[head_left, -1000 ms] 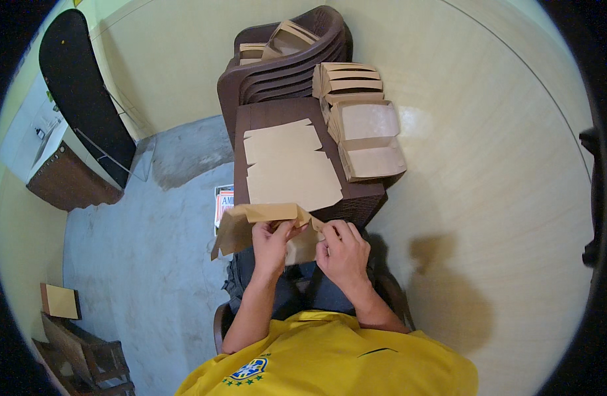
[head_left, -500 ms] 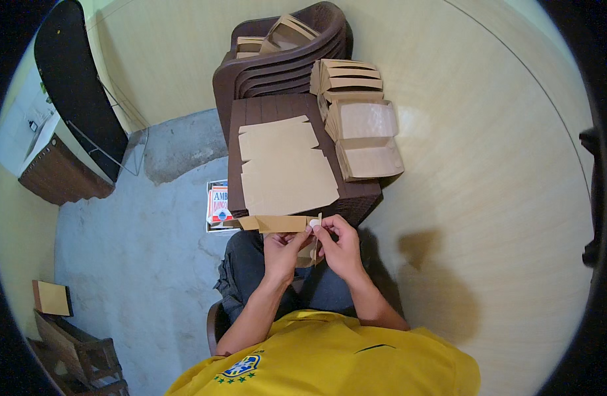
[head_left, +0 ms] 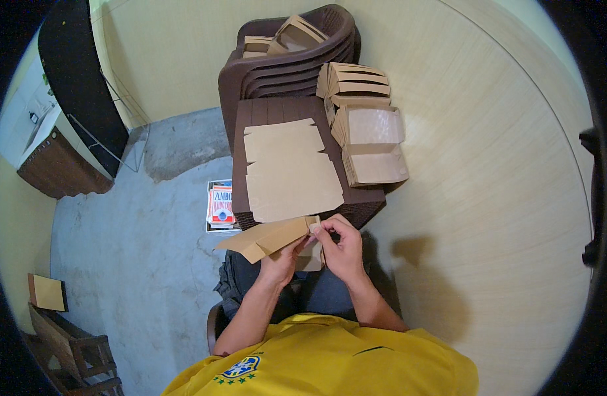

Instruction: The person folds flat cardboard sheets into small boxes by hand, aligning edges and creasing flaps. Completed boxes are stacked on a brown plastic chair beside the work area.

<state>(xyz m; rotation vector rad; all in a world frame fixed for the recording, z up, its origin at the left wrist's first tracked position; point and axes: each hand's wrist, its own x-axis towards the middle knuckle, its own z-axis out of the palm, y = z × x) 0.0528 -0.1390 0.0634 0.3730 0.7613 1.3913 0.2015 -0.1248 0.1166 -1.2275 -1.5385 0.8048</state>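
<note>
The brown stacked chairs (head_left: 231, 86) back onto my brown slatted table (head_left: 273, 109), where the flat cardboard blank (head_left: 293, 175) lies spread out, probably to stay within easy reach. The opened cardboard boxes (head_left: 376, 162) nest at its right edge, presumably to save room. Over my lap, just off the table's near edge, is the part-folded cardboard box (head_left: 270, 237). My left hand (head_left: 279, 267) grips it low, seemingly to steady it, while my right hand (head_left: 343, 251) pinches its right corner. Half a second ago its long wall ran nearly level; now it slants down leftward.
</note>
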